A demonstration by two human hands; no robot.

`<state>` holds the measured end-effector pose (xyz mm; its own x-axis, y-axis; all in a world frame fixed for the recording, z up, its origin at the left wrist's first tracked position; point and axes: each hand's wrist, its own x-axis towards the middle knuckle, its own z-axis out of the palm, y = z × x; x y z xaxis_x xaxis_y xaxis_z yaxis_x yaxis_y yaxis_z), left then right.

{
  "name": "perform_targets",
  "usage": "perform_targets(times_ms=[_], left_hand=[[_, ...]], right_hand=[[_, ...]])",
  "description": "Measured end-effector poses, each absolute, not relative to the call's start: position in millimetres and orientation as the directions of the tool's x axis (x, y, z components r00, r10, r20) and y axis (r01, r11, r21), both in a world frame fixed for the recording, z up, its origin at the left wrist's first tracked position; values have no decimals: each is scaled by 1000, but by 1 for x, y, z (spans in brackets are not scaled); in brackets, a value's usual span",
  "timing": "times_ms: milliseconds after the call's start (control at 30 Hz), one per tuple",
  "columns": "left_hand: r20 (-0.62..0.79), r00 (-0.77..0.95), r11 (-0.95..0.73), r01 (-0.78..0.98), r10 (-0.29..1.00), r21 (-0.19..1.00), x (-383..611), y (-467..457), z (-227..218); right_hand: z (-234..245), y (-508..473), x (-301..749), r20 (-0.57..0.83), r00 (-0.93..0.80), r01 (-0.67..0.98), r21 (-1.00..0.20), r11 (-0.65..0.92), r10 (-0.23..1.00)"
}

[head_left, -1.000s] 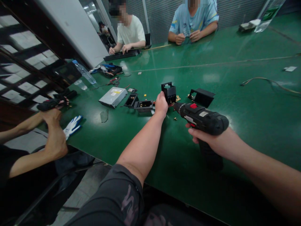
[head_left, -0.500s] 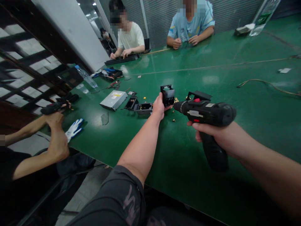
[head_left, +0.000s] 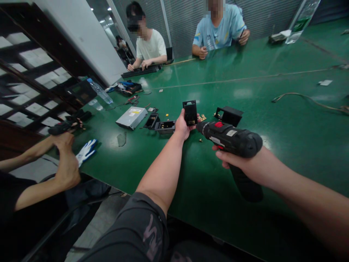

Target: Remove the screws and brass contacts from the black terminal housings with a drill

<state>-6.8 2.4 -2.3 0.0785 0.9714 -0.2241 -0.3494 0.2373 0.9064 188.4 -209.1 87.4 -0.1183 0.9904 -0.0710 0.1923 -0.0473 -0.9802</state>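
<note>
While the right hand (head_left: 242,162) curls firmly round the grip of one black cordless drill (head_left: 231,138), the left one has hold of a single black plastic part (head_left: 190,112). That's all from the head view, btw. The part is held up roughly vertical over the green table (head_left: 272,123), with the left hand's (head_left: 182,125) thumb along its left side and fingers tucked underneath. The drill's front end points at its lower right corner (can't tell if they actually touch, it's tiny from this angle).

Black housings: I count three. Two sit just left of the left hand, a wider housing (head_left: 165,127) and a smaller housing (head_left: 152,120), and one right-hand housing (head_left: 231,114) lies beyond the drill. There's one flat brass piece (head_left: 202,118) just right of the held part, plus one small brass bit (head_left: 200,140) nearer the person. More brass shows inside the housings, too small to count.

Further left: one silver drive box (head_left: 132,117), one white-and-blue glove (head_left: 86,151), one clear cup (head_left: 96,105). Bottles total two, the blue-capped bottle (head_left: 99,91) at left and the green-labelled bottle (head_left: 302,23) far right. Three co-workers at the table: two opposite, one at left gripping a black tool (head_left: 61,127).
</note>
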Motion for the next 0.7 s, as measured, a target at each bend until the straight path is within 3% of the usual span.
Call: perform_targets(times_ms=[433, 700], left_hand=[[-233, 36, 231, -344, 972, 910, 2, 16, -21], [-215, 14, 209, -308, 976, 928, 2, 15, -22]], right_hand=[[65, -208, 193, 21, -138, 372, -925, 71, 990], [70, -205, 188, -69, -114, 228, -973, -42, 991]])
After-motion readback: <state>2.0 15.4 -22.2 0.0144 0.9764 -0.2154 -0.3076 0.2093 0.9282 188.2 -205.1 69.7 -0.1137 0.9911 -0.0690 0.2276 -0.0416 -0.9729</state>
